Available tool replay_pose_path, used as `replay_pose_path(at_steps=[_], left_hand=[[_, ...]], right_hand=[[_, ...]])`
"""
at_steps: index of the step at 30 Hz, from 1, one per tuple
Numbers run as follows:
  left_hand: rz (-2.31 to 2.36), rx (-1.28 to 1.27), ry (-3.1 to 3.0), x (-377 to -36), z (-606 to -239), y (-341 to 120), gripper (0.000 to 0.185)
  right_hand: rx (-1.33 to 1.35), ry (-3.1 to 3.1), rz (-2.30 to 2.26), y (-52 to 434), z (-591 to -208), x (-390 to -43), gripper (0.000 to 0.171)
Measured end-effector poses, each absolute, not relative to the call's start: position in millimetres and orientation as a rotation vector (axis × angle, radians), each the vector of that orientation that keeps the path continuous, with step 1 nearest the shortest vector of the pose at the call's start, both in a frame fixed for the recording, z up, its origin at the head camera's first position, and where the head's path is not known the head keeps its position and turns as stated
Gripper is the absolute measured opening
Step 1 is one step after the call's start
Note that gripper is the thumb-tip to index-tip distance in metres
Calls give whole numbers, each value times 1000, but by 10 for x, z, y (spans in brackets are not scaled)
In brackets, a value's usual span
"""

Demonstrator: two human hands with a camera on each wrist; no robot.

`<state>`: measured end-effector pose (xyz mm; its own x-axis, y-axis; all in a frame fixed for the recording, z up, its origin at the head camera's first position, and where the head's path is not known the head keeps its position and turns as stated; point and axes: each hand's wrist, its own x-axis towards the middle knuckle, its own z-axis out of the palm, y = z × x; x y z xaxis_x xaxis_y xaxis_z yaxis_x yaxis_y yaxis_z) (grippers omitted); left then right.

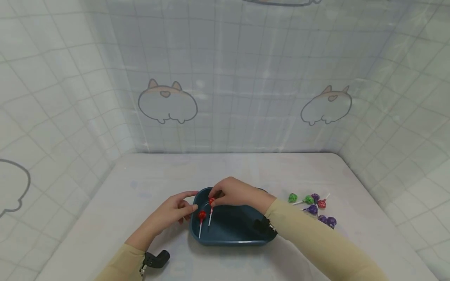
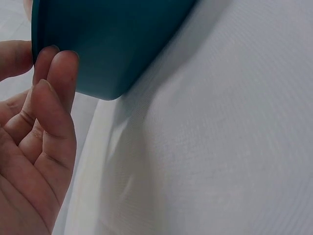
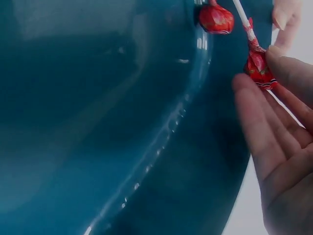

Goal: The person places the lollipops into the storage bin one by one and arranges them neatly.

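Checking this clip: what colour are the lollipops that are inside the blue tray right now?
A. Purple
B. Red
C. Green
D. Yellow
B. Both lollipops in the blue tray are red: one red lollipop lies by the tray's left wall, and the right hand pinches the second red lollipop above the tray floor, while the green and purple lollipops lie outside on the table.

The right hand (image 1: 233, 194) is covering the tray's (image 1: 228, 234) far rim; behind its fingertips, the red lollipop's (image 3: 257, 63) stick is running off-frame.
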<state>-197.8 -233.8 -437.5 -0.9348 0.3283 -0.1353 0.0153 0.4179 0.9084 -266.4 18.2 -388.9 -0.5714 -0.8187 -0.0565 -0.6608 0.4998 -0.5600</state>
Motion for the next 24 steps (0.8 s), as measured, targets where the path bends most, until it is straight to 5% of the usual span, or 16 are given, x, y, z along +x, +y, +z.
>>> replay_pose_path(at_steps=[24], left_hand=[[1535,310,2392,-1963,-4447,-2350,58]], right_hand=[[-1239,2423,-540,-43,-4151,-2668,17]])
